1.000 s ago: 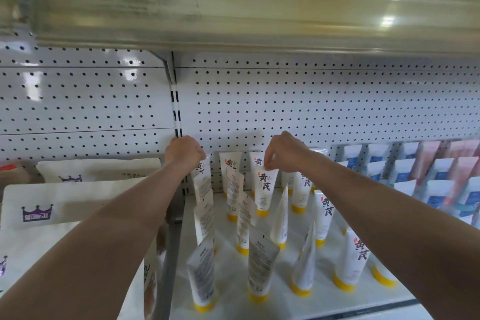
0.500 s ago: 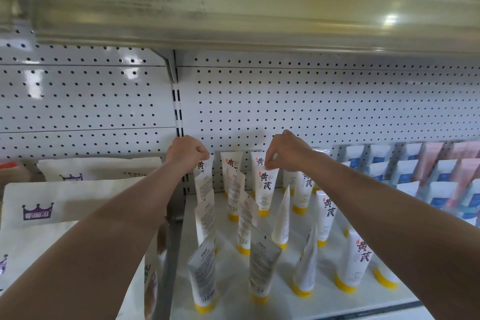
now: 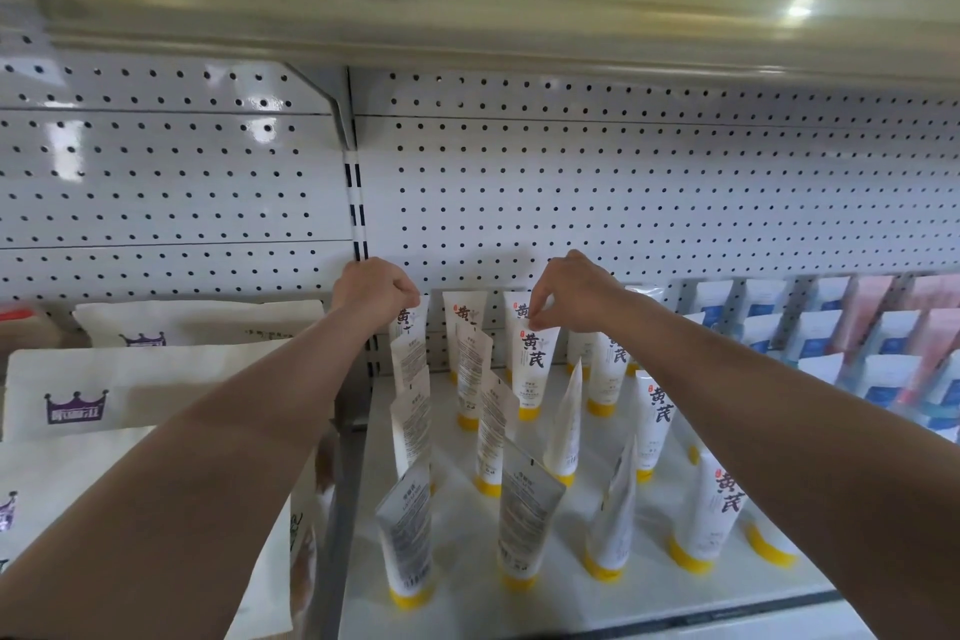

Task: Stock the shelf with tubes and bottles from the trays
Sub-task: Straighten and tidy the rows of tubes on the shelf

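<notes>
Head view of a white shelf (image 3: 597,608) backed by perforated panel (image 3: 623,203). Both arms reach to the rear row of white tubes standing cap-down on yellow caps. The left hand (image 3: 376,291) is curled into a fist over the crimped top edge of the rear-left tube (image 3: 410,322), which stands against the back panel beside the slotted upright (image 3: 357,208); whether the fingers actually pinch the crimp cannot be told. The right hand (image 3: 571,294) has its thumb and fingertips closed on the top edge of a front-facing tube (image 3: 535,369) in the second row, which stands upright on the shelf. Other tubes of the same kind stand in loose rows toward the shelf front, several turned to show their printed backs. White pouches with a purple crown logo (image 3: 78,411) fill the left bay; blue and pink sachets (image 3: 883,359) stand at right.
</notes>
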